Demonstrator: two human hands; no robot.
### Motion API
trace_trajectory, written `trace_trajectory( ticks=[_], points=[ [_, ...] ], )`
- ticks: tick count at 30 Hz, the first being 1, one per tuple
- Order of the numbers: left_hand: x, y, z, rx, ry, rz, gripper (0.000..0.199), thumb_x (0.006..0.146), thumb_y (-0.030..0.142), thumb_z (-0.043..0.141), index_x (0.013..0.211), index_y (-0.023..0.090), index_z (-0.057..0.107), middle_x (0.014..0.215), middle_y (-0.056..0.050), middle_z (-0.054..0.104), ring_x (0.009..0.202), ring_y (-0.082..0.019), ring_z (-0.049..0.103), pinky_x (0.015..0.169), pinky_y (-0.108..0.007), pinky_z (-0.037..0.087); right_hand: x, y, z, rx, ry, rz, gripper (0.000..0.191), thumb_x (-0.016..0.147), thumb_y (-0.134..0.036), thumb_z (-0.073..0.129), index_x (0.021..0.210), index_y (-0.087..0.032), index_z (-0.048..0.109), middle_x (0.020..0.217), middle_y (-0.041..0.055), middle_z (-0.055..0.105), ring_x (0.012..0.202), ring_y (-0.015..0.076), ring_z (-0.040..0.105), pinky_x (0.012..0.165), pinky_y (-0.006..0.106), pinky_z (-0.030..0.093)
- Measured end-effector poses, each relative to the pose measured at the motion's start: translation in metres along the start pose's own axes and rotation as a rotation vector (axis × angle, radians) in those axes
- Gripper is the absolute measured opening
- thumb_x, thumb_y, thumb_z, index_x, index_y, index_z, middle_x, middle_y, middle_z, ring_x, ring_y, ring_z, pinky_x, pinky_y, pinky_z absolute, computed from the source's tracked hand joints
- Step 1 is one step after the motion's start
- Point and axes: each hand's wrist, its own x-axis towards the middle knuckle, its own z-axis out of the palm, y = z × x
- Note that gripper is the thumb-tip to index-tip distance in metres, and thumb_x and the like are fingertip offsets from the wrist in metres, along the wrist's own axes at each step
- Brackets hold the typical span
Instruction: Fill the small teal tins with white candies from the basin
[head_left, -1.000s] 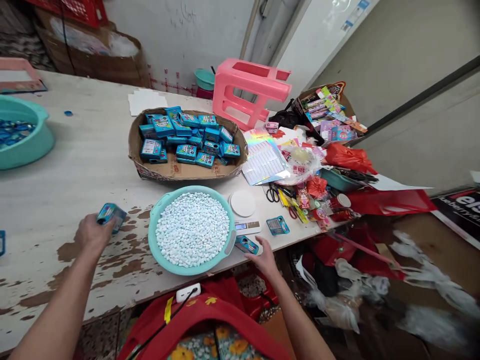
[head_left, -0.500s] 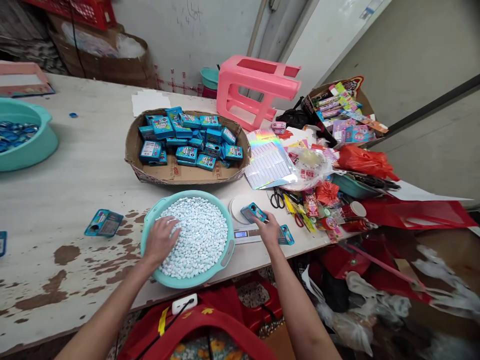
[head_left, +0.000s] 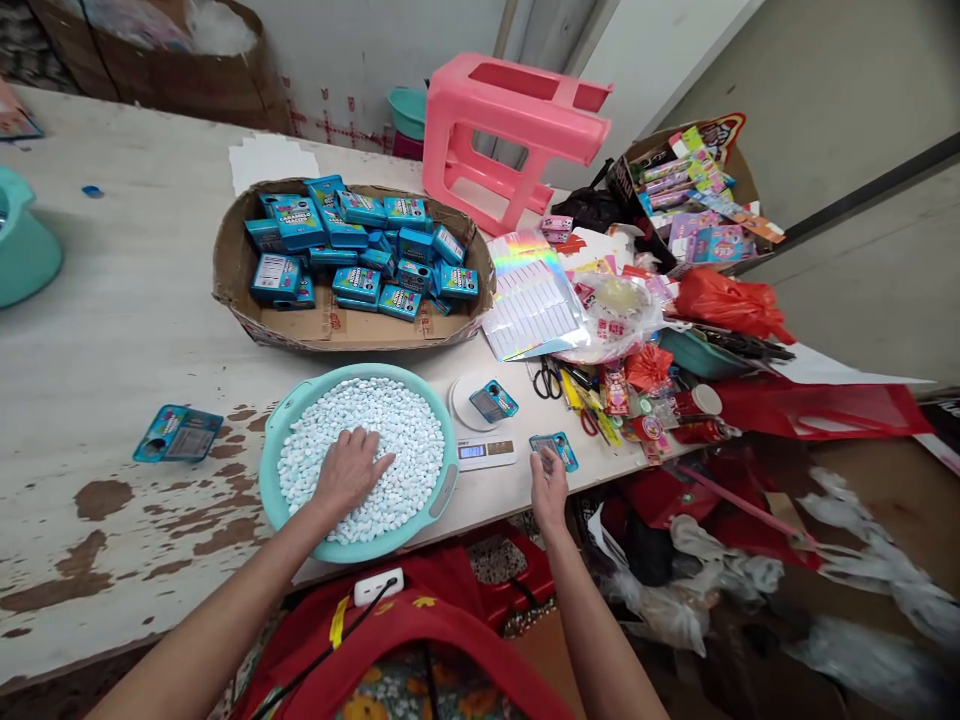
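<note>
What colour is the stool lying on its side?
The stool is pink, clearest in the head view.

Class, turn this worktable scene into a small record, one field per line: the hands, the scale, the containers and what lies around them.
Left hand: the left hand is in small white pieces
Right hand: the right hand is at a blue packet right of the scale; grip unclear
Scale: white scale, another blue packet on its round plate; reading illegible
Basin: turquoise basin, holding the white pieces
Carton: cardboard tray of blue boxes
Behind: pink stool on its side
</note>
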Motion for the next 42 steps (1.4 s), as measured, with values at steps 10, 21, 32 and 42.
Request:
trace_trajectory(
  ticks=[10,21,32,42],
  points=[
    [0.016,0.003,-0.019,-0.944,0.085,-0.511,0.027,0.078,0.044,0.054,0.067,0.02,0.049,0.061,0.0,0.05,0.051,-0.012,0.044,0.045,-0.022,0.029,0.018,-0.03,0.018,0.082,-0.043,-0.074,0.05,0.077,-0.053,0.054,0.106,-0.013,0.06,0.109,0.0159,0.062,0.093,0.0238,0.06,0.079,0.038,0.048],
    [0.042,0.013,-0.037,-2.098,-0.159,-0.983,0.019,0.078,0.025,0.052,0.063,0.018,0.043,0.049,0.004,0.043,0.033,-0.006,0.034,0.03,-0.016,0.019,0.051,-0.096,0.061,0.136,-0.136,-0.224,0.044,0.065,-0.043,0.071,0.099,-0.017,0.062,0.096,0.0071,0.063,0.089,0.0223,0.058,0.079,0.036,0.047],
    [0.068,0.095,-0.114,-1.831,0.327,-0.418,0.032,0.078,0.033,0.056,0.055,0.017,0.042,0.05,0.003,0.043,0.044,-0.008,0.045,0.043,-0.021,0.035,-0.054,-0.178,0.065,0.101,-0.461,-0.63,0.032,0.075,-0.032,0.069,0.105,-0.026,0.061,0.093,0.0052,0.064,0.09,0.0237,0.059,0.079,0.037,0.048],
    [0.073,0.098,-0.103,-1.74,0.491,-0.414,0.029,0.081,0.033,0.056,0.059,0.018,0.044,0.055,0.004,0.043,0.05,-0.008,0.048,0.053,-0.023,0.04,-0.056,-0.178,0.075,0.089,-0.465,-0.598,0.033,0.072,-0.027,0.072,0.103,-0.025,0.062,0.092,0.0042,0.064,0.088,0.0229,0.059,0.078,0.034,0.048]
  ],
)
